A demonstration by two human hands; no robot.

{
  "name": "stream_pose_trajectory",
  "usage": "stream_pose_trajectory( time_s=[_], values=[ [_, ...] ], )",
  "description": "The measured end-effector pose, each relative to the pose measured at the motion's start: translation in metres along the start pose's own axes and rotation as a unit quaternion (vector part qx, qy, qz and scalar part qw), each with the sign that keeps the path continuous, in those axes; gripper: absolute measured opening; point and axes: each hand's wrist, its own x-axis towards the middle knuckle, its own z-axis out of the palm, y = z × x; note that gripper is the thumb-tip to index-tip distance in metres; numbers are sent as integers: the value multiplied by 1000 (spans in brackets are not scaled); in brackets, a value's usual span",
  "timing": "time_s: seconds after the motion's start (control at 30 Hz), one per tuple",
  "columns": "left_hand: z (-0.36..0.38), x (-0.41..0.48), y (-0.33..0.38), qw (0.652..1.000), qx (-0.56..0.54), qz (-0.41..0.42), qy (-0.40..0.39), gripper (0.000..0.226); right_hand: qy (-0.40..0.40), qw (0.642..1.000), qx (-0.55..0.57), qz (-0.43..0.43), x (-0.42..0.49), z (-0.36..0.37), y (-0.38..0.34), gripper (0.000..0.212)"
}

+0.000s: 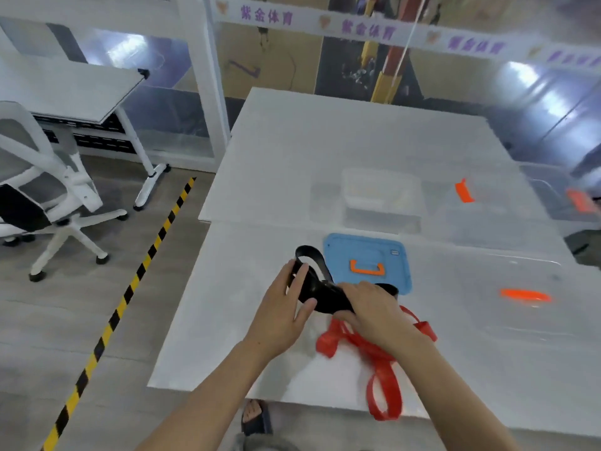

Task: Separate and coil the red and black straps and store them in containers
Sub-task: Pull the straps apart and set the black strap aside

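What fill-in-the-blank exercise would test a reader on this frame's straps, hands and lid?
1. The left hand and the right hand together hold a strap coloured ____.
2. On the white table, the loose tangle under the right hand is the ____ strap.
3. The blue lid carries a handle coloured ____.
Missing words: black; red; orange.

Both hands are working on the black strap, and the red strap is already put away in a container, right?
Not quite. The left hand and right hand do hold the black strap, but the head view shows the red strap lying loose on the white table, not in a container.
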Motion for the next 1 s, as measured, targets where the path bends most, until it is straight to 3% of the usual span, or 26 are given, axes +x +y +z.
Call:
stream_pose_trajectory(
  time_s=[0.13,0.33,0.53,1.0],
  values=[
    [58,7,85,997,26,58,-46,74,32,998,1,56,-78,-3,77,44],
    [171,-6,197,986,96,76,-112,79,68,993,-24,95,-204,17,195,41],
    [267,-10,278,957,185,123,-188,73,41,989,-46,132,-295,46,301,33],
    [390,75,348,909,250,128,-307,70,-5,981,-113,158,-306,91,495,34]
  ],
)
